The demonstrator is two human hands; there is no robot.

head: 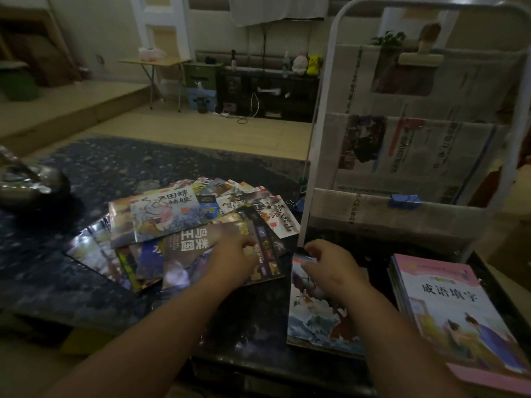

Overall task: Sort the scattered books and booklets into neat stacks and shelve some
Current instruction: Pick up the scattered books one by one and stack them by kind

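Note:
Several picture books and booklets [172,225] lie fanned out in a loose heap on the dark table [71,282]. My left hand [230,261] rests on a large brown booklet [198,242] at the heap's near edge, fingers curled over its right side. My right hand [330,265] sits at the top edge of a small stack with a wave picture on its cover [313,317], fingers curled at that edge. A pink-covered stack [448,308] lies at the right. Behind stands a white-framed book rack [402,156] holding newspapers.
A shiny dark teapot-like object [26,182] sits at the table's left. Blue binder clips [405,201] hang on the rack's lower pocket. The floor beyond holds a folding table [155,63] and a low black cabinet [267,93].

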